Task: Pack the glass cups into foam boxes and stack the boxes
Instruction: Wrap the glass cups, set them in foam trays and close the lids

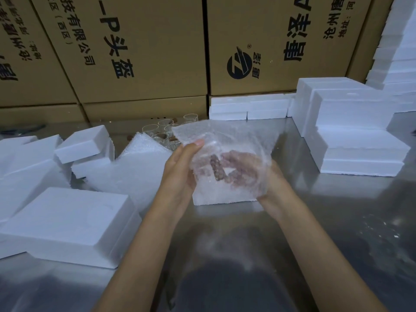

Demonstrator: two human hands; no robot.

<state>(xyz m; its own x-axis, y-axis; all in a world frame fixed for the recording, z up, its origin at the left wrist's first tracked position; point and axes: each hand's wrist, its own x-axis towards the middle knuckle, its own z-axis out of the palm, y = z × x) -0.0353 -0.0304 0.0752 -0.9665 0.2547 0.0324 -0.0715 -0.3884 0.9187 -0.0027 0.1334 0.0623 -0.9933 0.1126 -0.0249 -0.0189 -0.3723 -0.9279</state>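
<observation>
Both hands at mid-counter, over an open foam box (222, 194): left hand (182, 167) grips the edge of a bubble-wrap sheet (227, 140), right hand (249, 172) beneath it, fingers curled around a glass cup (219, 167) with a brown handle (seen only through the wrap). More glass cups (167, 129) wait toward the far edge. Best to fold snugly, cover the handle, then lower it in.

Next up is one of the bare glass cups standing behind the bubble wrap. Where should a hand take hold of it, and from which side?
Probably from above. The glass cups stand upright and packed close together, open rims up, with foam pieces to their left and the held bubble wrap in front, so a side approach looks crowded. Pinch one cup's rim, or close around its upper wall, and lift straight up. Their handles are too blurred to judge.
</observation>
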